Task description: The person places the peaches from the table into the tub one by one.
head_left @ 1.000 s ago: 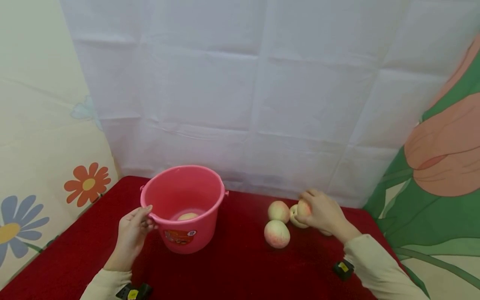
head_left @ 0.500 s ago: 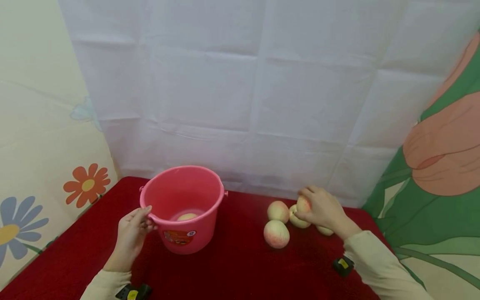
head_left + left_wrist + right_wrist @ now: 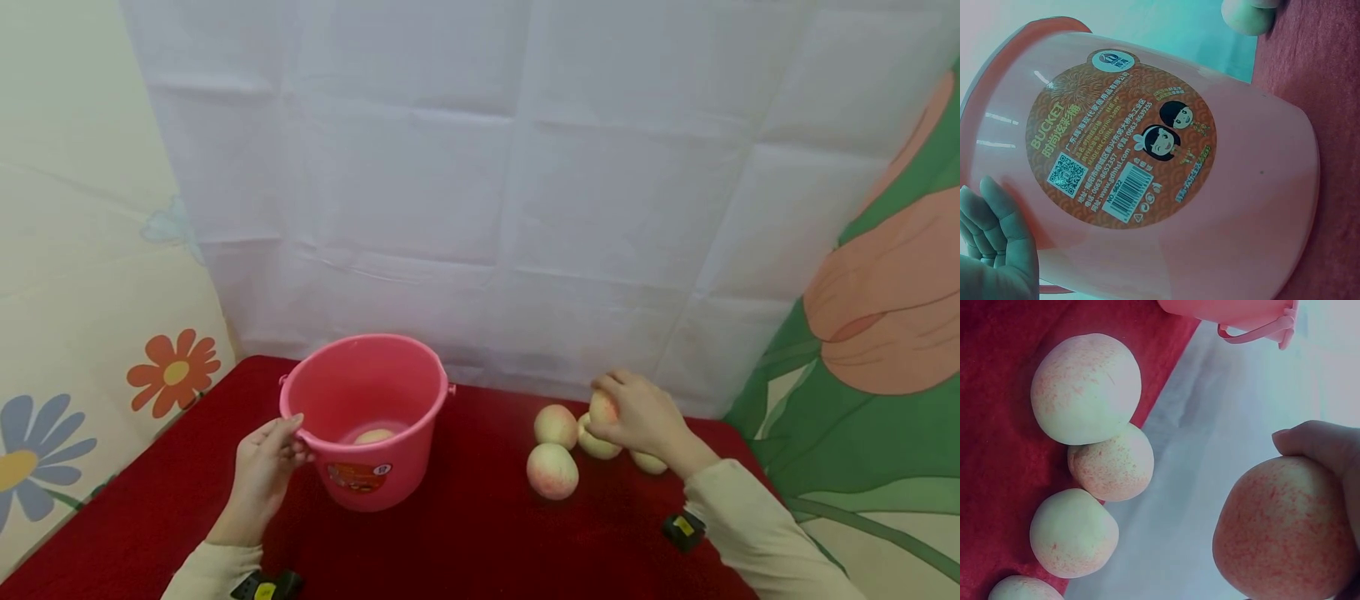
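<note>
My left hand (image 3: pixel 258 475) grips the near left rim of a pink plastic bucket (image 3: pixel 408 467), thumb on top of the rim. The bucket stands upright, and a pale peach (image 3: pixel 373 436) lies on its bottom. In the left wrist view the bucket's round printed label (image 3: pixel 1122 140) faces the camera, beside the curled fingers. On the right, my right hand (image 3: pixel 648 421) holds a rosy peach (image 3: pixel 603 407) between thumb and fingers. The right wrist view shows this held peach (image 3: pixel 1285 531) apart from the others. Several more peaches (image 3: pixel 552 471) lie close together on the cloth below and left of that hand.
A dark red cloth (image 3: pixel 465 542) covers the table. White sheeting (image 3: pixel 420 208) hangs right behind its back edge. Flower-printed panels (image 3: pixel 97 250) stand at both sides. The bucket's handle (image 3: pixel 1260 331) hangs down its side.
My right hand has risen slightly and shifted a little left with the peach, uncovering more of a peach beneath the wrist. The left hand and bucket stay in place.
</note>
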{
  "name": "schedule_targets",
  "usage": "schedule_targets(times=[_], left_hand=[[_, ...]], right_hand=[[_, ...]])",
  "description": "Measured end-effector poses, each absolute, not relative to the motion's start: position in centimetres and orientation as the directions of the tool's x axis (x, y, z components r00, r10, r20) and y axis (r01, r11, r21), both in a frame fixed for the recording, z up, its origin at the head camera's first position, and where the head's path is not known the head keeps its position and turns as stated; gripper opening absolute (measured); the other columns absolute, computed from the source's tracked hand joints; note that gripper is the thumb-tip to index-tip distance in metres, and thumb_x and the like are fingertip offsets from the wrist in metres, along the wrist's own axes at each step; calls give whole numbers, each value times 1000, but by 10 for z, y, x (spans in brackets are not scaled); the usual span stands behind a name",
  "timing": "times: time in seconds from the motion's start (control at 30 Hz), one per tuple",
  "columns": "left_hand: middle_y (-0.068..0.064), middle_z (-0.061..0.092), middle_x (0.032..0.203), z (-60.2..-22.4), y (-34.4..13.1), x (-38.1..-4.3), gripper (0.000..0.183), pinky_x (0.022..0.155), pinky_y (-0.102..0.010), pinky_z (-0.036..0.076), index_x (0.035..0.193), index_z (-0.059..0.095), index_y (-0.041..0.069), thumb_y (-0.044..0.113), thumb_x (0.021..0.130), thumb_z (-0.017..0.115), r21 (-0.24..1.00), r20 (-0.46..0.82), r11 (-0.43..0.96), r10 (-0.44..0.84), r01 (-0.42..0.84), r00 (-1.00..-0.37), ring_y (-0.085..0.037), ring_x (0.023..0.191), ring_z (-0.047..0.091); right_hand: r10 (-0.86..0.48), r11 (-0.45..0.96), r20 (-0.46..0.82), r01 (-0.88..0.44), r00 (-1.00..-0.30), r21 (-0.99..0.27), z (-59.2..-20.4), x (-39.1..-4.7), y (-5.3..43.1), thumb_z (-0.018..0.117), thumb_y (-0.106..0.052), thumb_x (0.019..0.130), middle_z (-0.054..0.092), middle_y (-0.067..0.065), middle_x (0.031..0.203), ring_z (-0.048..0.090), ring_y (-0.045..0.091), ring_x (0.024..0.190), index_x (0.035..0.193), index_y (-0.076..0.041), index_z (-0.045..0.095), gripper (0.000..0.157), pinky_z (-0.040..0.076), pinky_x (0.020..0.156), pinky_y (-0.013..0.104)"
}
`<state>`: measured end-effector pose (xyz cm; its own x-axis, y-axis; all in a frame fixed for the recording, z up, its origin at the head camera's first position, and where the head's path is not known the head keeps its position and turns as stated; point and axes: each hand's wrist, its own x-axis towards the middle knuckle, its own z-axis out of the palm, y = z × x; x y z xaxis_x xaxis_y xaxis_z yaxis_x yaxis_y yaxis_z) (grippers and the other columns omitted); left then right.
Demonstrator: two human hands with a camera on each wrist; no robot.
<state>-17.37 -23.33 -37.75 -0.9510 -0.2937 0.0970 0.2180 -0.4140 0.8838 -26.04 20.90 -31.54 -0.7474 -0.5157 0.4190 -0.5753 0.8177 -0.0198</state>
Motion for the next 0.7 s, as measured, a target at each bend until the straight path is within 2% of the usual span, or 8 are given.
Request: schedule_targets(times=[0.23,0.7], left_hand=[[2,55,52,-379,-234,-175,33,51,-21,50,61,61,11,11,93,51,879,123,-414,-282,236,-952,-7,47,56],[2,55,51,-380,-233,-176,34,50,-21,49,61,62,10,9,93,51,870,139,-422,-282,253,-949,-8,46,55]], right_hand=[[-529,806,454,-592,-717,4,-312,-262,207,77,-35,63,59,12,98,58,33,85,101,-2,63,52,49,64,47],[-529,813,422,-582,-736,3,-305,-263,203,76,-35,65,59,15,104,57,35,90,106,-2,61,54,49,67,49]])
